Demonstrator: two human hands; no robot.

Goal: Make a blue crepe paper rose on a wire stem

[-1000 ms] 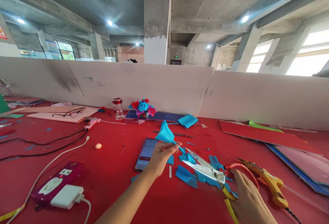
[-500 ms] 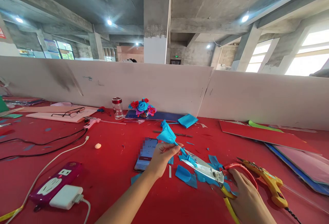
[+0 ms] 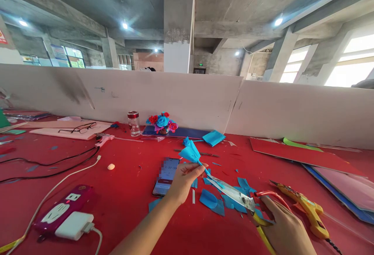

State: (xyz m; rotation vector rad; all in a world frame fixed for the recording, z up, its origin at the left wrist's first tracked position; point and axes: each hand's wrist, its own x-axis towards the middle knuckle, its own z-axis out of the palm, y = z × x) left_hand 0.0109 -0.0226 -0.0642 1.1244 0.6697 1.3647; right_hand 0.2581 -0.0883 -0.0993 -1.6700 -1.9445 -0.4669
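Observation:
My left hand (image 3: pixel 181 181) is closed, pinching a blue paper flower (image 3: pixel 190 152) by its narrow twisted base, with its flared petal facing away from me. My right hand (image 3: pixel 282 222) grips the scissors (image 3: pixel 238 197) by their red and yellow handles. The blades are nearly closed and point up-left, their tips at the short paper tail just below my left fingers. Blue paper scraps (image 3: pixel 208 199) lie on the table under and around the blades. Behind my left hand lies a phone (image 3: pixel 166 175), partly covered by it.
A yellow glue gun (image 3: pixel 309 208) lies right of my right hand. Coloured sheets (image 3: pixel 344 185) are stacked beyond it. On the left are a purple power strip (image 3: pixel 66 208) and cables. A jar (image 3: pixel 134 124) and a paper flower arrangement (image 3: pixel 162 121) stand by the white partition (image 3: pixel 175 91).
The scissor blades have come together, and the blue tail below my left fingers looks shorter. My right hand has shifted slightly. The left hand stays almost in place.

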